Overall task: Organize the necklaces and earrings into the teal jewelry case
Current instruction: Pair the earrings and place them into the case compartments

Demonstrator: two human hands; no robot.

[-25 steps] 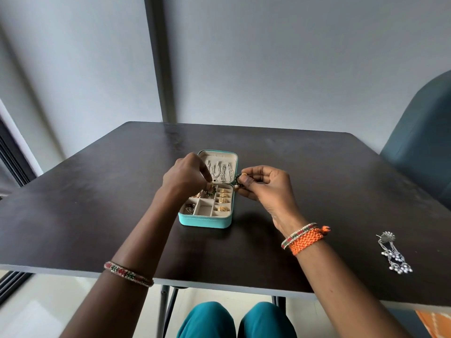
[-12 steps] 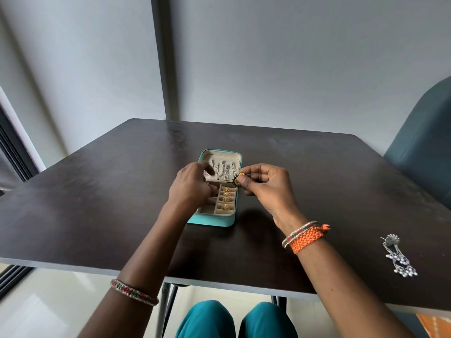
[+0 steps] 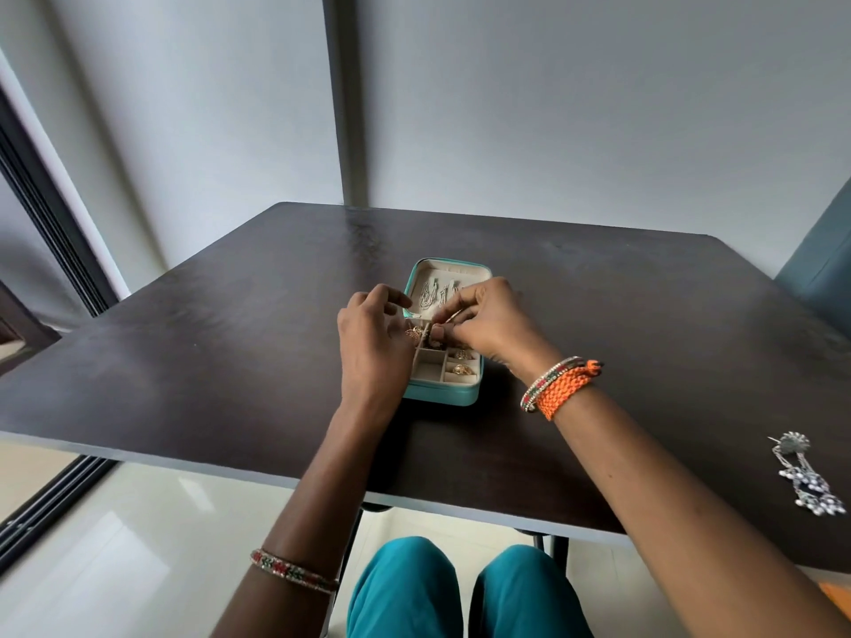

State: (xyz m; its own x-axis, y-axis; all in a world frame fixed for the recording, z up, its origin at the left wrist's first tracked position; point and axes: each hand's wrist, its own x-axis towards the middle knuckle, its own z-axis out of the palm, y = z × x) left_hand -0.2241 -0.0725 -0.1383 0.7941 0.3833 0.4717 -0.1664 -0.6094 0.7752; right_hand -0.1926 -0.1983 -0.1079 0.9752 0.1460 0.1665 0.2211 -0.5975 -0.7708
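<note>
I see the teal jewelry case [image 3: 440, 392] lying open on the dark table [image 3: 207, 361], its lid laid flat behind it with silver necklaces [image 3: 435, 294] inside. My left hand [image 3: 373, 343] hovers over the case's left compartments, fingers loosely curled. My right hand [image 3: 488, 326] pinches something small above the case's middle; I cannot tell what. Silver dangling earrings [image 3: 808, 476] lie far right of the case.
</note>
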